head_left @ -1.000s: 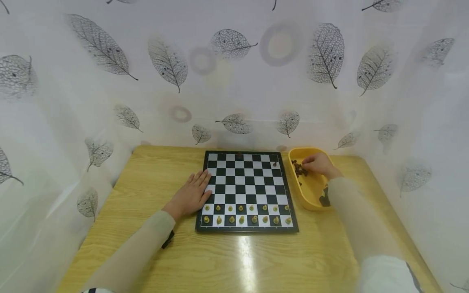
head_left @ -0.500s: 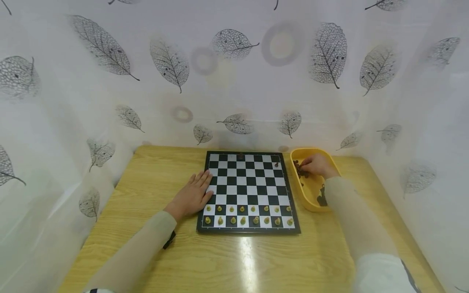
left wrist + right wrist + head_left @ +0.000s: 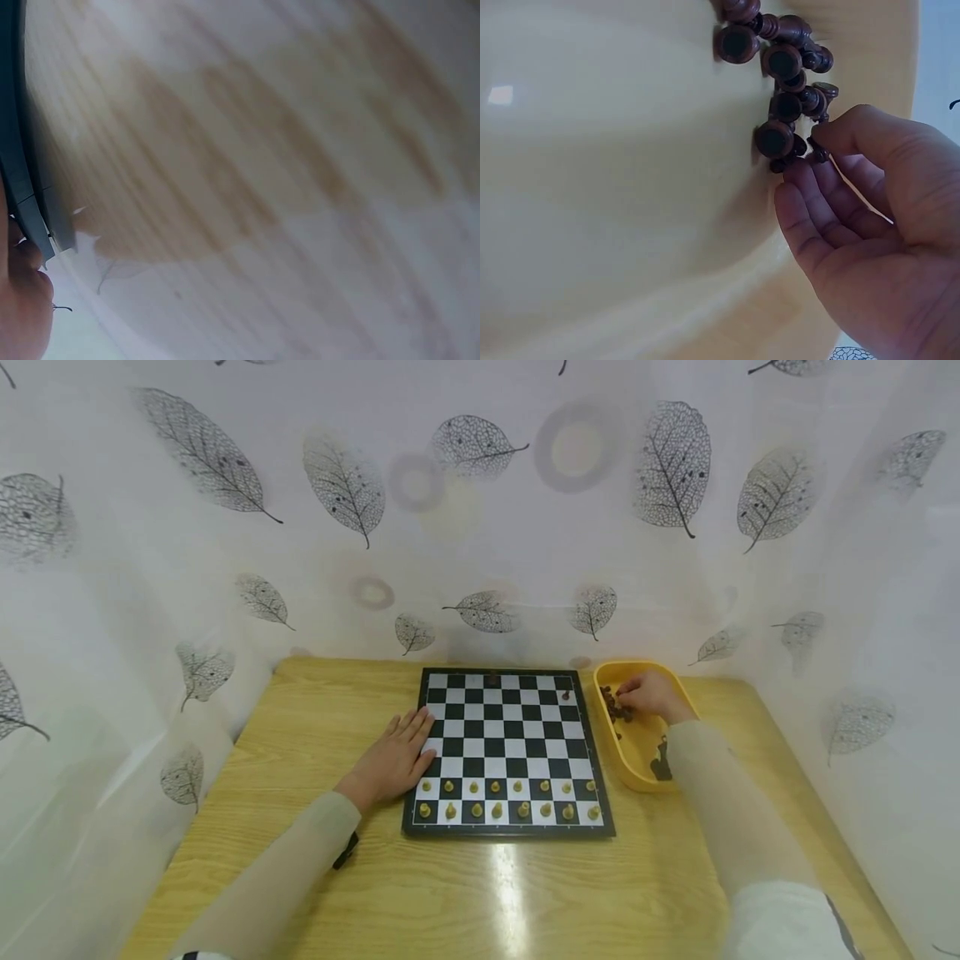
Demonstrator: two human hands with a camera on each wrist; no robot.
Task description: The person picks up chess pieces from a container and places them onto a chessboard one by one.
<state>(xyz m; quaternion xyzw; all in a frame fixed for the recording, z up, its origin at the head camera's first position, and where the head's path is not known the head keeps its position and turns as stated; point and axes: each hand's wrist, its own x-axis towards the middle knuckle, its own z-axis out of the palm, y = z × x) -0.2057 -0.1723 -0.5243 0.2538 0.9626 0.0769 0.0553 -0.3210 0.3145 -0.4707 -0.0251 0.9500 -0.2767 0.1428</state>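
Note:
My left hand [image 3: 390, 758] lies with straight fingers over the left edge of a black-and-white chessboard [image 3: 495, 747]. In the left wrist view, part of that hand [image 3: 28, 315] shows beside the board's dark edge [image 3: 19, 150]. My right hand [image 3: 651, 695] reaches into a yellow tub [image 3: 637, 764] right of the board. Up close in the right wrist view, the thumb and fingers of the right hand [image 3: 885, 202] pinch a small dark brown chess piece [image 3: 820, 150], partly hidden by them. Several more brown chess pieces [image 3: 784, 64] lie heaped against the tub's wall.
Yellow chess pieces [image 3: 497, 810] stand in two rows on the board's near side. A brown piece [image 3: 492, 679] stands on the far row, another brown pawn [image 3: 566, 696] at the far right. Below lies a wooden table [image 3: 420, 902]; a leaf-print curtain [image 3: 510, 543] hangs behind it.
My right hand shifts only slightly among the brown pieces in the tub. The left hand stays on the board's edge. The head view has moved a little.

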